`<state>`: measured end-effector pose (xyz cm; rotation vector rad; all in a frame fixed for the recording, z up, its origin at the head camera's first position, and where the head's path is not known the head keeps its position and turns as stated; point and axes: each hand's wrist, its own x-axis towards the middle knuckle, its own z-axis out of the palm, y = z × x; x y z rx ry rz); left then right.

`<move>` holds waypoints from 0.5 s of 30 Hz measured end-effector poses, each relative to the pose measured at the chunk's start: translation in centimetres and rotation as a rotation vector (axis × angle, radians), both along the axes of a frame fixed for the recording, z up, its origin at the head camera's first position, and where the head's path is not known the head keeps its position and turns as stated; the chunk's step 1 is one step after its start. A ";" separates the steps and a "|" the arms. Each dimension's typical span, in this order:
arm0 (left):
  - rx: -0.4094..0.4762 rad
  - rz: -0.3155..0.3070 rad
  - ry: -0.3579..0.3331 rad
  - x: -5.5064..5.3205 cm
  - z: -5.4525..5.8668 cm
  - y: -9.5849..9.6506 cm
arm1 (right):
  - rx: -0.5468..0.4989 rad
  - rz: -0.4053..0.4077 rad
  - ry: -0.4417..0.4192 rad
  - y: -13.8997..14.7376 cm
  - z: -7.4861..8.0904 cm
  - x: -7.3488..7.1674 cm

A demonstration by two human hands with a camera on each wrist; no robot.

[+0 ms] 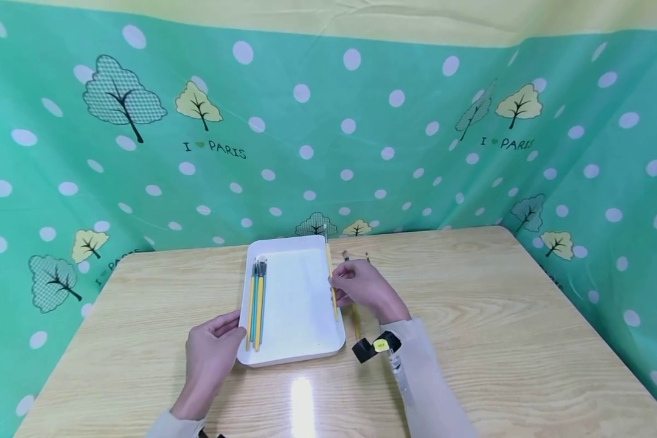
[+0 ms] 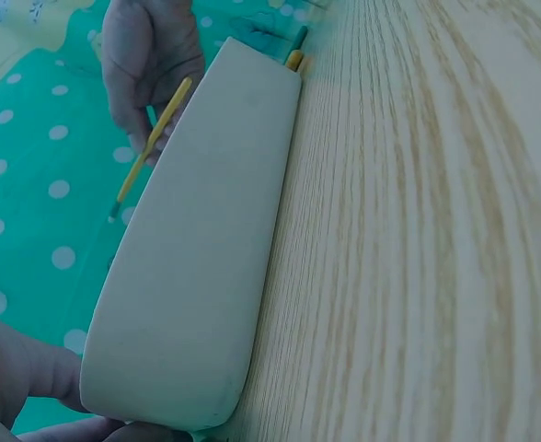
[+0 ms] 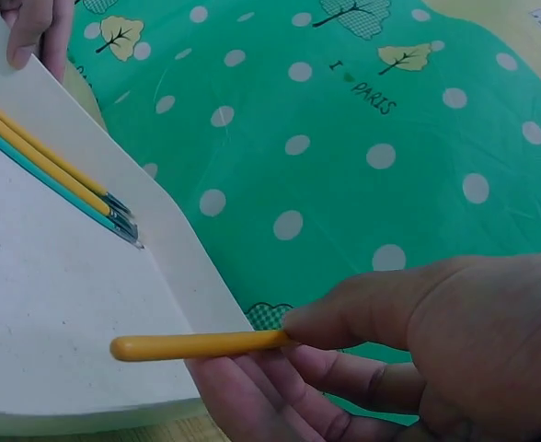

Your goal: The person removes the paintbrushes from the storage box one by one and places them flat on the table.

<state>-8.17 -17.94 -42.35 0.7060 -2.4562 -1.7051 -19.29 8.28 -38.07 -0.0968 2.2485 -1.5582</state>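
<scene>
A white tray (image 1: 295, 286) lies on the wooden table, with several yellow and teal paintbrushes (image 1: 257, 304) side by side along its left wall. My left hand (image 1: 213, 350) grips the tray's left rim near the front corner, thumb over the edge. Above the tray's right rim, my right hand (image 1: 364, 286) pinches a yellow paintbrush (image 1: 330, 258), bristles pointing to the back. In the right wrist view the rounded end of that yellow handle (image 3: 188, 346) sticks out from between thumb and fingers over the tray.
More paintbrushes (image 1: 356, 319) lie on the table right of the tray, partly hidden under my right hand and wrist. A green dotted curtain (image 1: 317, 140) hangs behind the table's (image 1: 498, 316) back edge and along its sides.
</scene>
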 end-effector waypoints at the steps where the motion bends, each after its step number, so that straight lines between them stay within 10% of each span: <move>1: -0.001 0.000 0.001 0.0 0.0 0.0 | -0.002 -0.010 0.001 0.2 0.0 -0.1; 15: -0.015 -0.001 0.012 0.1 0.0 0.1 | 0.003 -0.101 -0.007 3.6 0.2 -1.0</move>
